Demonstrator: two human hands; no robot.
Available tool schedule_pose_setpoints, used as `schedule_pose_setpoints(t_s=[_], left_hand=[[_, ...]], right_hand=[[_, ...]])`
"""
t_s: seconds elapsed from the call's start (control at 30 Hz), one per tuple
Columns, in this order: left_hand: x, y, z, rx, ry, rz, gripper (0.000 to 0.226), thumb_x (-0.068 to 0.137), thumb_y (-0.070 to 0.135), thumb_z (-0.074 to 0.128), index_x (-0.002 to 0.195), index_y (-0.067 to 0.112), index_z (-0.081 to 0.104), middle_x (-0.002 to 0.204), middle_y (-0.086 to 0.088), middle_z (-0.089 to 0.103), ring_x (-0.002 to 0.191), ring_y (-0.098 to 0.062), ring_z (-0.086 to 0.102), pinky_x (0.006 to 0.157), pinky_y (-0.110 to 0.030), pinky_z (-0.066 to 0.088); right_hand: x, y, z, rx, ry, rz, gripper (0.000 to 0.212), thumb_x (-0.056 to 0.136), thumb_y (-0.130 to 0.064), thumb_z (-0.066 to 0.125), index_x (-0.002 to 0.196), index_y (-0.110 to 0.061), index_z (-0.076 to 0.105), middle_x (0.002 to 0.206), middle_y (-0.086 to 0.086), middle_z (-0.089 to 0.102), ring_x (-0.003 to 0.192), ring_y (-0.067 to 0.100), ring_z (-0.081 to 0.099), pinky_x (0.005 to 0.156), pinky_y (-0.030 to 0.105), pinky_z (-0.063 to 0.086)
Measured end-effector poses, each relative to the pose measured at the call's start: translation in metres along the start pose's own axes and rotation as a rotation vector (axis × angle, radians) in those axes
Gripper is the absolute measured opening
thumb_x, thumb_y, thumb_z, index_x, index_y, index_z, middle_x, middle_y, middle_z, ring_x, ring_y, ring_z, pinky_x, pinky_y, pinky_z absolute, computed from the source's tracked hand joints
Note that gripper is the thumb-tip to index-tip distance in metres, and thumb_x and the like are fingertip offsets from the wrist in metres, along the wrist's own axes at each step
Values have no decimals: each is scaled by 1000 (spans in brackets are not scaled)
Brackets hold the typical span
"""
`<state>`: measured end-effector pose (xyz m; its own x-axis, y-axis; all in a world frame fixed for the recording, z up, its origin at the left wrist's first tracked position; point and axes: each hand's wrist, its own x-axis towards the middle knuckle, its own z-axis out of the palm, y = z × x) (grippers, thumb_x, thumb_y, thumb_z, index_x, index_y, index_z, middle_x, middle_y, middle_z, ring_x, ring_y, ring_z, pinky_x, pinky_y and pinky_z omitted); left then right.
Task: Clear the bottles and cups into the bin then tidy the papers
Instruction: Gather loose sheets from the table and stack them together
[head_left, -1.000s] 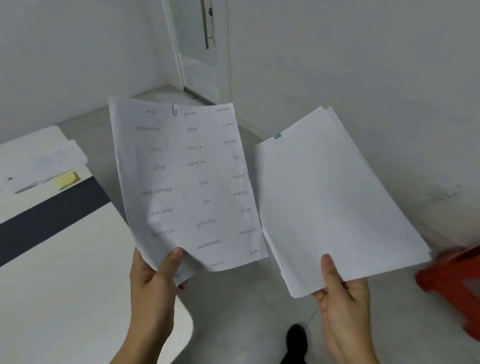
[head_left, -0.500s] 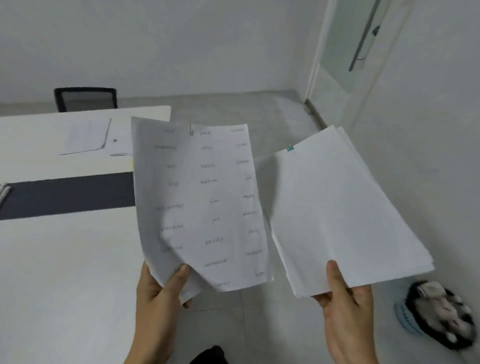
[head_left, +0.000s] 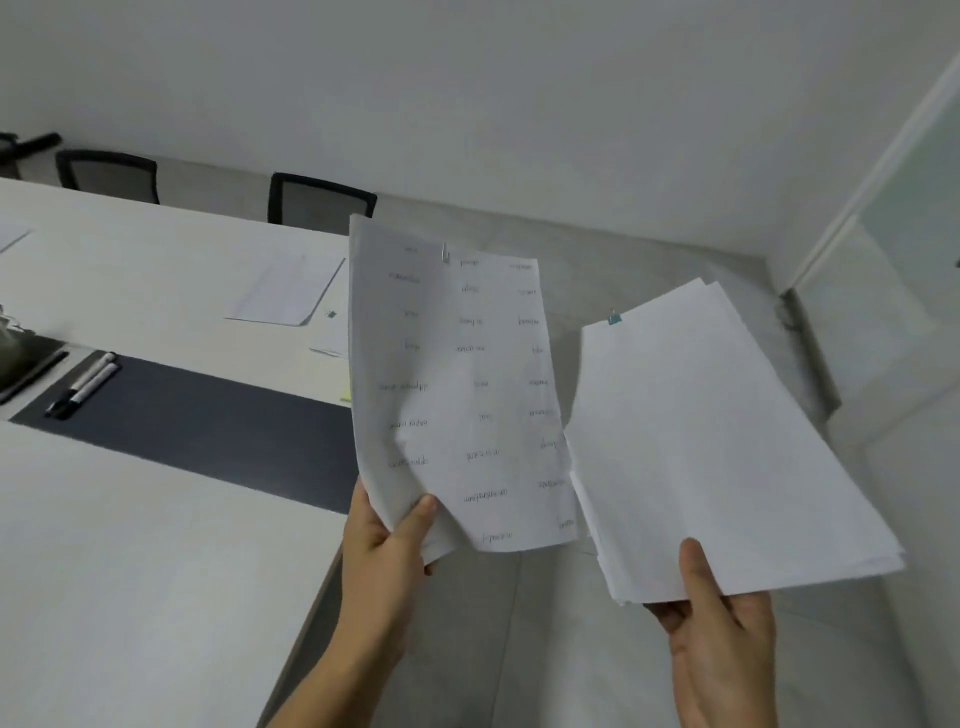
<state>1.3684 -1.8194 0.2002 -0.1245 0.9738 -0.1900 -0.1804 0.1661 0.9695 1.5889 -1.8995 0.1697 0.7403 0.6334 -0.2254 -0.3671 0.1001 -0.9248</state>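
**Both hands full of paper, held up off the table edge**

Left hand (head_left: 387, 540) pinching the printed sheets (head_left: 457, 384) at the bottom-left corner, thumb on the front face, fingers hidden behind. Sheets held near upright, slightly curled, text upside down from this view, too blurred to read. Silver paper clip (head_left: 445, 253) on the top edge.

Right hand (head_left: 719, 639) clamped on the blank stack (head_left: 722, 447) at its near edge, thumb on top, palm and fingers below. Stack tilted, fanned a bit along the right side, several sheets thick. Teal binder clip (head_left: 614, 318) at the far-left corner.

Inner edges of the two bundles touching or overlapping slightly near the middle; cannot tell which. Both held over the floor (head_left: 519, 649), just right of the white table (head_left: 130, 571).

On the table: dark mat (head_left: 208, 426) running across it, two markers (head_left: 85, 383) lying side by side at its left end, more loose papers (head_left: 288, 288) further back, partly hidden behind the printed sheets. Sliver of a yellow note (head_left: 345, 396) at the sheet's left edge.

Two black chairs (head_left: 319, 203) behind the table's far side.
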Motion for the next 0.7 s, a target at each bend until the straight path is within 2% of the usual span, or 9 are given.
schedule_pose_setpoints(t_s=[0.1, 0.17, 0.27, 0.37, 0.43, 0.47, 0.6, 0.7], left_hand=[[46, -4, 36, -7, 39, 2, 40, 95, 7, 60, 125, 34, 58, 109, 12, 71, 102, -13, 67, 66, -25, 56], [78, -11, 58, -20, 103, -6, 40, 95, 5, 60, 123, 34, 60, 106, 12, 73, 98, -14, 69, 62, -24, 56], [130, -21, 89, -38, 238, -38, 39, 95, 4, 58, 122, 32, 59, 100, 14, 73, 95, -16, 69, 58, -24, 56], [177, -18, 110, -48, 398, -70, 39, 96, 5, 59, 118, 37, 58, 100, 12, 72, 103, -23, 64, 74, -43, 59], [201, -11, 114, -75, 522, -62, 41, 94, 6, 61, 123, 36, 56, 106, 7, 69, 106, -29, 63, 83, -54, 58], [210, -7, 114, -86, 587, -43, 42, 94, 6, 61, 125, 34, 56, 108, 6, 69, 107, -31, 63, 82, -55, 57], [227, 0, 107, -144, 835, 23, 44, 94, 5, 61, 129, 31, 55, 117, 2, 68, 103, -27, 63, 69, -36, 49], [233, -6, 97, -181, 979, 55, 45, 94, 4, 61, 130, 30, 57, 123, -1, 68, 109, -29, 64, 77, -41, 51]], right_hand=[[65, -3, 24, -1, -36, 12, 36, 100, -8, 53, 121, -35, 65, 110, -11, 74, 94, 12, 71, 58, 30, 61], [113, 1, 44, -5, -71, 40, 35, 100, -8, 53, 115, -37, 65, 104, -15, 74, 94, 11, 70, 58, 29, 61], [192, 9, 80, -24, -154, 110, 37, 100, -9, 53, 116, -41, 64, 110, -15, 73, 96, 10, 69, 59, 28, 60], [261, 8, 131, -55, -280, 211, 36, 101, -11, 53, 125, -37, 61, 112, -14, 73, 101, 15, 69, 61, 29, 60], [300, 8, 171, -91, -389, 288, 34, 101, -13, 54, 127, -33, 61, 116, -11, 73, 104, 17, 69, 64, 31, 60], [316, 8, 194, -110, -445, 326, 33, 101, -14, 55, 127, -32, 61, 117, -9, 72, 105, 18, 69, 65, 32, 60], [357, 25, 285, -209, -646, 465, 32, 100, -13, 57, 129, -25, 62, 122, -1, 72, 109, 24, 68, 66, 30, 60], [370, 51, 346, -270, -755, 564, 27, 100, -13, 57, 125, -22, 64, 120, 2, 72, 104, 23, 69, 64, 27, 59]])
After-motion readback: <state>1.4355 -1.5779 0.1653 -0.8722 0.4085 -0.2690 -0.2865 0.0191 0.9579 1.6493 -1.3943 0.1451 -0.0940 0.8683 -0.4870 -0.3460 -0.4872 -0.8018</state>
